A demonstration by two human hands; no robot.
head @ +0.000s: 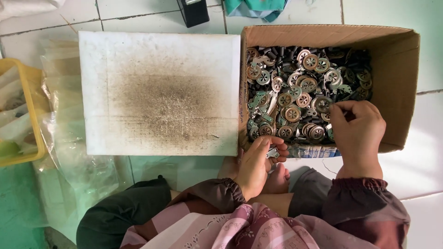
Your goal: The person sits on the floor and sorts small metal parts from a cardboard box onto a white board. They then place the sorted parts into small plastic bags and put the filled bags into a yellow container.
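1. Fingers of my left hand (pixel 258 159) are curled and pinched on a small metal clip (pixel 272 152), held just outside the near-left corner of the cardboard box (pixel 401 78). I judge I keep it low and close to the box wall so the next piece is only a short reach away.
2. The clip's long axis seems to run left to right, its brighter end towards the right; it is too small and too covered by my fingertips to say more.
3. My right hand (pixel 357 129) is inside the box, at its near-right part, fingertips pressed together over the heap of round metal discs (pixel 300 92). They appear to nip something small, but I cannot tell which piece.
4. Discs lie flat and jumbled, mixed with bent silvery brackets and short dark tubes (pixel 281 51) piled along the far wall.
5. Left of the box, touching its side, lies a white board (pixel 159 92), smudged dark in the middle, probably a working surface kept within reach.
6. Further left are a yellow tray (pixel 34 108) and clear plastic bags (pixel 76 152) on the tiled floor (pixel 429 133).
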